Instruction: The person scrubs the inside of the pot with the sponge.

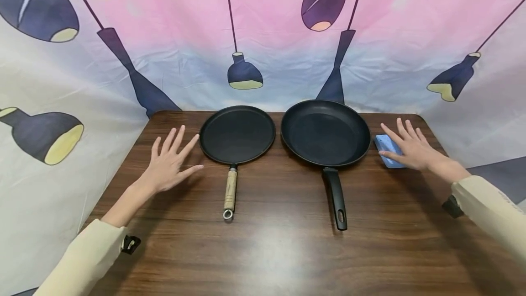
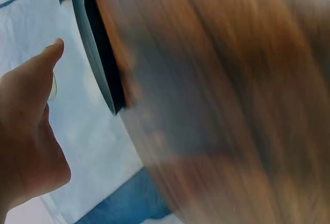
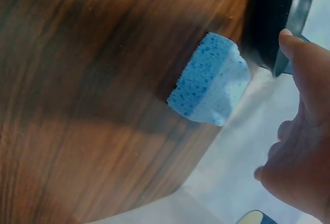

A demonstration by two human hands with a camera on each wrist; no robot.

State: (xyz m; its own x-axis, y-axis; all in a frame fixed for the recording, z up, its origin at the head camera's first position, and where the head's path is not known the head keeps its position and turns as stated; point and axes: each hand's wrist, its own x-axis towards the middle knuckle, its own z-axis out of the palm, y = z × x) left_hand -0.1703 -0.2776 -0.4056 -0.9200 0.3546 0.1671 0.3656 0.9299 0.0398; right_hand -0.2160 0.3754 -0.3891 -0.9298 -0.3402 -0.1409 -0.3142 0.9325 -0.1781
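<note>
A flat round black griddle pan (image 1: 237, 134) with a wooden handle (image 1: 230, 191) lies on the table, its handle toward me. Beside it on the right sits a deeper black frying pan (image 1: 326, 132) with a black handle (image 1: 337, 200). My left hand (image 1: 166, 166), fingers spread, is left of the griddle pan, its index fingertip right by the rim in the head view. Fingers also spread, my right hand (image 1: 412, 147) hovers over a blue sponge (image 3: 209, 79), overlapping it in the head view. Neither hand holds anything.
Dark wood-grain table (image 1: 271, 250) carries both pans and the sponge. Right behind its far edge hangs a cloth backdrop (image 1: 197, 72) printed with lamps, which also runs along both sides.
</note>
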